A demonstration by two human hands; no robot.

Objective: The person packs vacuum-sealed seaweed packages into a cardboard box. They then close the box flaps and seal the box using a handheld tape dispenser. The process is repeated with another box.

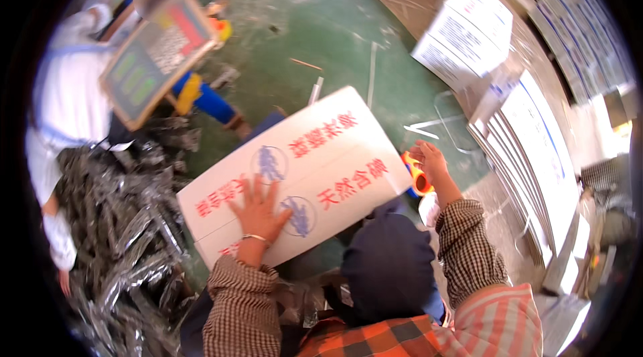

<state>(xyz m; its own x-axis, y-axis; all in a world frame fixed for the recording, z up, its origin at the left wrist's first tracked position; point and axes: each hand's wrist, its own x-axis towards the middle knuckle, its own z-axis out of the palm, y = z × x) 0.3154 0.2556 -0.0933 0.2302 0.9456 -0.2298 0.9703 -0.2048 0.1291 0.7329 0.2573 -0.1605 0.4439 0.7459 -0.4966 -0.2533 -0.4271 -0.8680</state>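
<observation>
A white cardboard carton [321, 156] with red and blue print lies tilted in front of me. Flat on its top, fingers spread, rests my left hand [258, 211], with a bracelet at the wrist. Beyond the carton's right end is my right hand [429, 158], fingers partly bent, beside an orange, yellow and blue tape dispenser [418, 176]. Whether the right hand grips the dispenser is unclear. A dark blue piece shows behind the carton's far edge.
Dark plastic wrapping [135, 226] is heaped at left. A person in white [75, 85] stands beside a wooden-framed tray [161, 55]. Flattened cartons [537, 156] stand stacked at right, with another white carton [467, 30] behind. Strips lie on the green floor [311, 20].
</observation>
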